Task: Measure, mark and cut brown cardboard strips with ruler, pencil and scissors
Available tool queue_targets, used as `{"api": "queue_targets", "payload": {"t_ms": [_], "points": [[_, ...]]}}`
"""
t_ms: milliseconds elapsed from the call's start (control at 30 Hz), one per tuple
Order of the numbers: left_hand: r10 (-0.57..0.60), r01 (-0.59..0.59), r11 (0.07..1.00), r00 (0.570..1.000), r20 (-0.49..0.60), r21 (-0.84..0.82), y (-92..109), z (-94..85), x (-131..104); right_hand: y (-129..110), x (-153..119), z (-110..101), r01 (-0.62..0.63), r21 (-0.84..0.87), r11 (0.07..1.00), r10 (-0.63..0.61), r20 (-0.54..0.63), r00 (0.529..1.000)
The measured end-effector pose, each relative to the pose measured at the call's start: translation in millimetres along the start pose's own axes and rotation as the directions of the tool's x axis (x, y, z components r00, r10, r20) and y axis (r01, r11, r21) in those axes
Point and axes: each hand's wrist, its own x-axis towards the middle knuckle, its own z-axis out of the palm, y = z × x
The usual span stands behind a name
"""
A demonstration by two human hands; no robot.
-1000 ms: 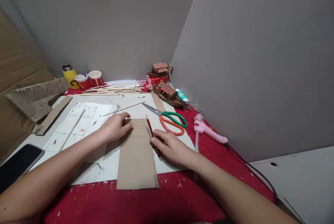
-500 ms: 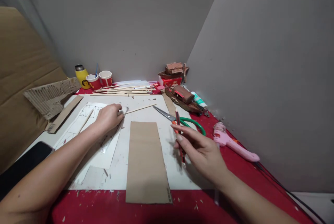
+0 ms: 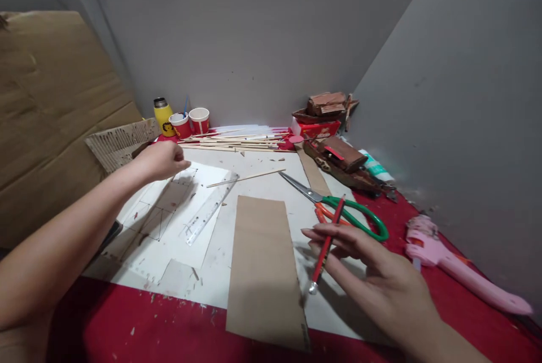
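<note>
Grey walls [image 3: 254, 24] close in the corner, and against them stands a table covered in red [image 3: 169, 318]. A big sheet of brown cardboard [image 3: 55, 86] leans at the person's left. A white board [image 3: 258, 189] covers much of the table, carrying a paper with line drawings [image 3: 178, 244] and, to its right, a flat cardboard strip [image 3: 265, 272] whose near end laps over onto the red. The left hand [image 3: 163, 160] is over the far side of the paper, fingers curled in; I can't tell whether its grip pinches anything. The right hand [image 3: 387, 284] is just right of the strip, thumb and fingers drawn together. Beyond it sit a pink glue gun [image 3: 449, 264] and two brown model boats [image 3: 345, 151], one up on a red box [image 3: 315, 127]. Scissors [image 3: 315, 196] with green and orange handles lie partly behind the right hand. Then come a clear ruler [image 3: 212, 208] on the paper, a yellow bottle [image 3: 164, 118], two cups [image 3: 199, 122] and, slimmest, the red pencil [image 3: 328, 244], pinched slantwise in the right hand's grip.
</note>
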Motion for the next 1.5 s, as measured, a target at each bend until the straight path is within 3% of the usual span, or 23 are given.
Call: {"api": "queue_targets", "payload": {"t_ms": [133, 333, 467, 767, 1000, 1100, 1267, 1367, 1500], "points": [[-0.010, 0.011, 1.000, 0.998, 0.066, -0.012, -16.2, 12.3, -10.5, 4.0, 0.7, 3.7, -0.013, 0.008, 1.000, 0.013, 0.006, 1.000], [0.092, -0.084, 0.992, 0.992, 0.091, -0.091, 10.6, 59.9, -42.5, 1.7, 2.3, 4.7, -0.067, 0.028, 0.997, 0.065, 0.041, 0.997], [0.094, -0.086, 0.990, 0.993, 0.070, -0.115, 16.8, 75.0, -47.1, 2.0, 2.1, 4.3, -0.058, 0.014, 0.998, 0.057, 0.047, 0.997], [0.008, 0.010, 0.992, 0.991, 0.134, -0.130, 9.9, 69.8, -39.1, -4.2, 4.7, 4.3, 0.015, 0.014, 1.000, -0.016, 0.036, 0.999], [-0.155, 0.102, 0.899, 0.984, -0.090, -0.426, -11.6, 35.4, -50.9, -6.8, 5.6, -0.9, 0.024, 0.041, 0.999, -0.024, 0.005, 1.000], [-0.107, 0.051, 0.783, 0.993, -0.053, -0.621, 8.1, 41.7, -74.0, -11.0, 5.7, -3.5, -0.003, 0.102, 0.995, 0.005, -0.016, 1.000], [0.111, 0.010, 0.641, 0.988, 0.106, -0.767, 68.4, 89.4, -115.2, -11.6, 6.3, -2.4, 0.008, 0.150, 0.989, -0.002, -0.040, 0.999], [0.211, -0.026, 0.658, 0.966, 0.151, -0.753, 86.8, 107.9, -127.1, -9.7, 7.2, 0.2, 0.030, 0.132, 0.991, -0.028, -0.019, 0.999], [0.307, -0.188, 0.772, 0.947, 0.097, -0.607, 84.0, 105.6, -132.6, -12.1, 8.9, 2.7, 0.044, 0.067, 0.997, -0.045, 0.014, 0.999]]}}
